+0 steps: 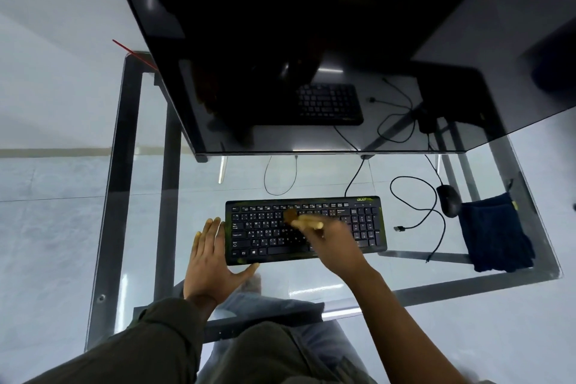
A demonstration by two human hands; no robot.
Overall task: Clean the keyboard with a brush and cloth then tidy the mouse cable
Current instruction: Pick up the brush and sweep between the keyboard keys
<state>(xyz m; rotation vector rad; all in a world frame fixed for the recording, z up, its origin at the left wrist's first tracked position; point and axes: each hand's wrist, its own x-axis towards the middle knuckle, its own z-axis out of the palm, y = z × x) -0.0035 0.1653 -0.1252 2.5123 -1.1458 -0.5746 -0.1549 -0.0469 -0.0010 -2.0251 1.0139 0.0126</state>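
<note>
A black keyboard [367, 221] lies on the glass desk [311, 290]. My right hand [335, 241] is over its middle, gripping a wooden-handled brush [300, 219] whose brown bristles touch the upper key rows; the brush is motion-blurred. My left hand [210, 254] rests flat with fingers spread against the keyboard's left edge. A black mouse [448, 199] sits right of the keyboard, and its cable [414, 196] lies in loose loops, ending in a free USB plug. A dark blue cloth [495, 237] lies folded at the far right, beside the mouse.
A large dark monitor [311, 40] stands at the back of the desk and overhangs the space behind the keyboard. The keyboard's own cable [353, 179] runs back under it. The desk's right edge is just beyond the cloth. My knees show through the glass.
</note>
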